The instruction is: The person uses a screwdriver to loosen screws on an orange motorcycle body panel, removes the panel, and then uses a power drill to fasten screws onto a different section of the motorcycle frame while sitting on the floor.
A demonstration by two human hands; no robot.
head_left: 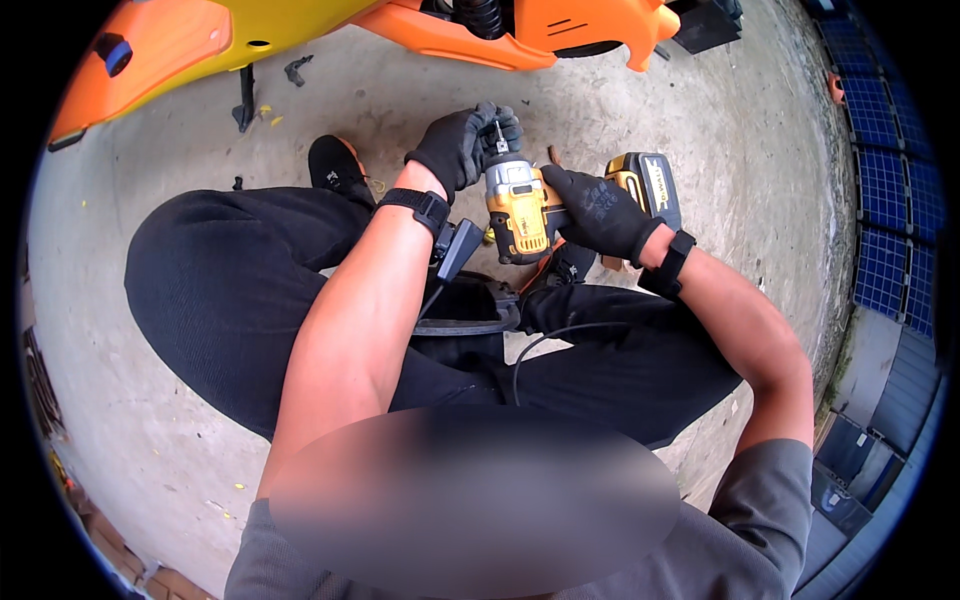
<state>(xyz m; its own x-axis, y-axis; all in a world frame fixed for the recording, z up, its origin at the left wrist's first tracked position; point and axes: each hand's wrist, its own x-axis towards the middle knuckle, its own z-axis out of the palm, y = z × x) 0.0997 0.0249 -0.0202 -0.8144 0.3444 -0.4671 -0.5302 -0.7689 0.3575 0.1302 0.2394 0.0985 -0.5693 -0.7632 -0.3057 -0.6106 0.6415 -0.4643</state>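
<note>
Two gloved hands, left hand (462, 145) and right hand (598, 212), grip one drill (518, 208).

Orange-and-yellow scooter bodywork (300, 25) across top edge — black kickstand (244, 100) beneath it on grey concrete floor (130, 400). Small black part (297, 70) lying just beside stand. Black shoe with orange trim (335, 165) planted on concrete. Blue panels (885, 200) lining right side — dark boxes (845, 470) stacked below them.

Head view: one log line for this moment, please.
left hand on bit | right hand grips yellow drill | orange bodywork ahead
</note>
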